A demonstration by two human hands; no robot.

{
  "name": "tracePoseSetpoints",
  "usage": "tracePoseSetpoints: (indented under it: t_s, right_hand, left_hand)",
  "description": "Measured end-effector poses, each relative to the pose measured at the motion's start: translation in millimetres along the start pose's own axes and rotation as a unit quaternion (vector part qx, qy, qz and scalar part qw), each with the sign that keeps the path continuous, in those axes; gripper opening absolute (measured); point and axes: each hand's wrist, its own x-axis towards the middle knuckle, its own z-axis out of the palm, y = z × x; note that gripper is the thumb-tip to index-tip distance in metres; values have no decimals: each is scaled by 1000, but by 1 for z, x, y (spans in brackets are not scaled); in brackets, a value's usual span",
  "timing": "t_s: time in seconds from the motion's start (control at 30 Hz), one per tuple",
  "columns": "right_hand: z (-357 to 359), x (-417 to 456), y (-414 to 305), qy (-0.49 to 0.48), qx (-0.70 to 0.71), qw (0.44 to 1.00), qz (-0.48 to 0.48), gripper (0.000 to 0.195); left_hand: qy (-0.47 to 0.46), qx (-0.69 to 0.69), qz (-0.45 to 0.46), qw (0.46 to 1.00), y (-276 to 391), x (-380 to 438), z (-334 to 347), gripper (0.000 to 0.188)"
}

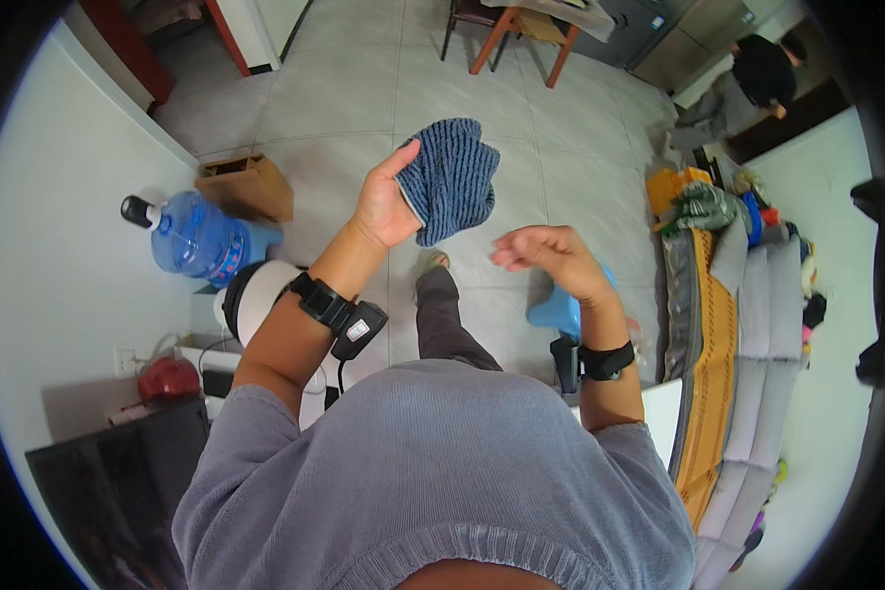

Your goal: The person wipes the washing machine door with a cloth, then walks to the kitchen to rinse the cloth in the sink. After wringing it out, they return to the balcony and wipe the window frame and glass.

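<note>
A folded blue-grey ribbed cloth (453, 181) is held in my left hand (383, 203), with the thumb on top and the other fingers hidden beneath it. Just to the right and lower, my right hand (542, 254) is in the air, apart from the cloth. Its fingers are slightly blurred and loosely curled, and no object shows in it. Both forearms carry strapped-on black devices. Below the hands, one foot in a sandal (436, 259) is on the tiled floor.
On the left are a blue water bottle (199, 240), a cardboard box (247, 184) and a television (118, 479). A blue plastic stool (560, 310) stands below my right hand. A long sofa (756, 354) lines the right. Farther off are a wooden table (494, 40) and another person (763, 74).
</note>
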Motion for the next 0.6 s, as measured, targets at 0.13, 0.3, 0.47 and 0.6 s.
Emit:
tracePoseSetpoints:
  t_s: [0.13, 0.3, 0.47, 0.6]
  right_hand:
    - [-97, 130, 21, 114, 78, 987, 83, 42]
    - [-128, 314, 2, -27, 365, 919, 146, 64]
    - [-156, 487, -47, -105, 339, 922, 157, 58]
    - [-195, 628, -54, -141, 233, 944, 188, 44]
  left_hand:
    - [-11, -12, -4, 1000, 83, 94, -26, 48]
    - [91, 103, -8, 991, 166, 199, -38, 45]
    - [265, 375, 74, 885, 270, 277, -62, 43]
    - [314, 502, 143, 793, 353, 344, -108, 42]
